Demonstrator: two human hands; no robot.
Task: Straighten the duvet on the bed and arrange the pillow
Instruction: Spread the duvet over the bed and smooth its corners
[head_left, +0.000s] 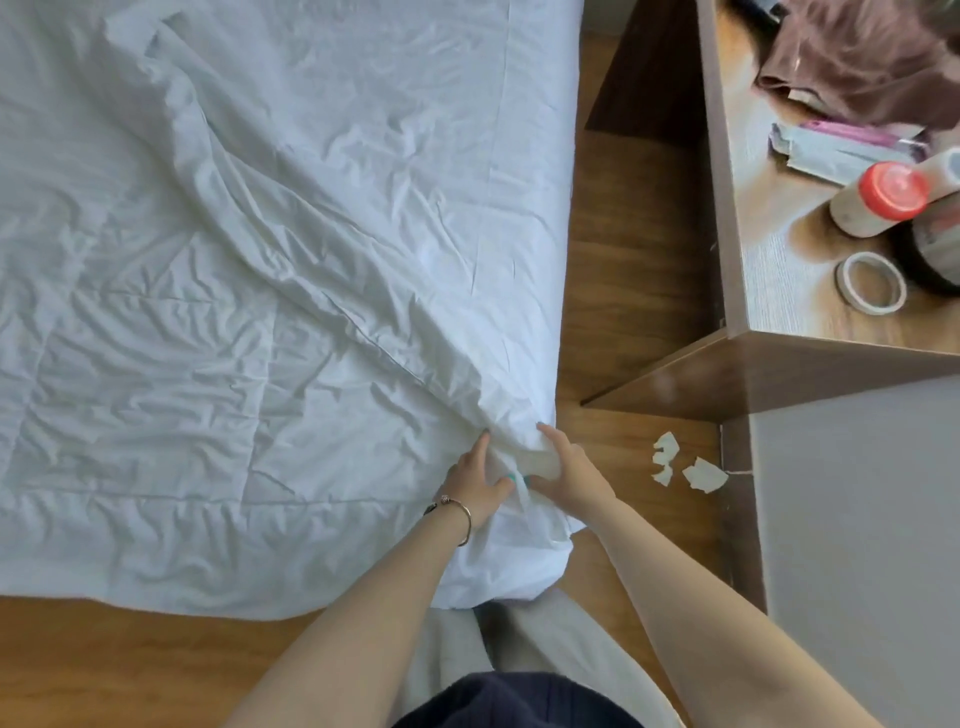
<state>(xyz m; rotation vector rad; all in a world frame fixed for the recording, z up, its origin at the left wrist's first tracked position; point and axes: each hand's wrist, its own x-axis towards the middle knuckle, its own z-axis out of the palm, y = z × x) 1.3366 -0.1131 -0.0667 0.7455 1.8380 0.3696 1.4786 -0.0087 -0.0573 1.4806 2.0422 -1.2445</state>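
Head view: both hands work at the near right corner of the bed (519, 78). The left hand (475, 486) and the right hand (563, 467) sit just beside each other, thumbs almost meeting, each with fingers curled into a bunched corner of the white duvet (156, 364). From this grip a raised diagonal fold (291, 244) runs away to the far left, so the long axis of the slack lies on that diagonal. The duvet body spreads left and far from the hands, wrinkled, its near edge hanging over the foot of the bed; bare sheet (415, 130) shows on the far right. Both hands are equally near the corner. Judgement: the next pull should go toward the near right, along the fold. No pillow is visible.
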